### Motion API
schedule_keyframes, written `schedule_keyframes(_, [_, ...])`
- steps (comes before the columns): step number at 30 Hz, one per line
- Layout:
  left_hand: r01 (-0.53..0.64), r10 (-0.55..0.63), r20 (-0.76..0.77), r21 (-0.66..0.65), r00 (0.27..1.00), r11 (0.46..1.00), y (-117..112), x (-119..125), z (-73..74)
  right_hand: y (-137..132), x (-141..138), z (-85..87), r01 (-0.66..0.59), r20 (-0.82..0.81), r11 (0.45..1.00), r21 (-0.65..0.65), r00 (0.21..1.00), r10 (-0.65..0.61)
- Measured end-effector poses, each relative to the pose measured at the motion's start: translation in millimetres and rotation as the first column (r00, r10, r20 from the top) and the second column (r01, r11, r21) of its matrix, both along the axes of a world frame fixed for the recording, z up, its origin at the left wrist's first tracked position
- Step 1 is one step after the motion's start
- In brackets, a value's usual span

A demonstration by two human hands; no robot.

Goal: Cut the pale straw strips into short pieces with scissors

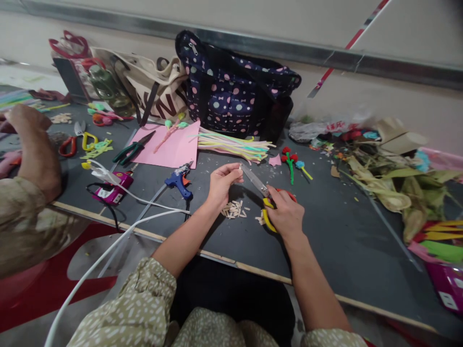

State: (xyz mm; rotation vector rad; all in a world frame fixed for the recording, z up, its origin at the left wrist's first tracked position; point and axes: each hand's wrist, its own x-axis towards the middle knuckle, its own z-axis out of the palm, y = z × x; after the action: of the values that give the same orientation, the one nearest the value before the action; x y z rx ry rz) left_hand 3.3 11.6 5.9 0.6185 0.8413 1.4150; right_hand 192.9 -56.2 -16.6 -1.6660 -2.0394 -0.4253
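Note:
My right hand (286, 210) grips a pair of scissors (255, 180) with yellow and red handles, its blades pointing up and to the left. At the blade tips, the thumb and fingers of my left hand (224, 183) are pinched together. Whatever sits between them is too small to make out. Below the blades lies a pile of short pale cut pieces (233, 209) on the dark table. A few more pale pieces (260, 219) lie beside the yellow handle. To the left of my left hand rests a blue glue gun (180, 181).
Behind my hands are pipe cleaners (235, 145), pink paper (162, 156), pliers (133, 148) and a dotted navy bag (231, 91). A white cable (137, 222) crosses the left table edge. Dry husks (383, 188) lie right. A co-worker's arm (38, 149) rests at far left.

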Motion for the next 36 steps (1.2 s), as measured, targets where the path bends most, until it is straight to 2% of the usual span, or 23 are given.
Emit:
schedule_keyframes(5, [0.006,-0.006,0.013,0.008,1.0,1.0,0.2,0.5,-0.5,-0.5,-0.4,0.0,-0.02,0.012,1.0,0.007,1.0,0.02])
schedule_keyframes(12, [0.005,-0.005,-0.002,-0.001,1.0,1.0,0.7,0.1,-0.4,-1.3,-0.3,2.3,-0.076,-0.059,0.996,-0.039,0.996,0.073])
schedule_keyframes(18, [0.008,-0.008,-0.008,0.0,1.0,1.0,0.7,-1.0,0.0,-1.4,-0.3,4.8,-0.052,-0.068,0.997,-0.057,0.997,0.048])
schedule_keyframes(30, [0.022,-0.022,-0.001,0.006,1.0,1.0,0.2,-1.5,0.9,0.3,0.7,-0.3,-0.034,-0.044,0.999,-0.003,0.998,0.034])
schedule_keyframes(36, [0.027,-0.027,-0.013,-0.013,1.0,1.0,-0.9,-1.3,3.3,-0.7,0.5,-0.7,-0.031,-0.036,0.998,-0.05,0.999,0.029])
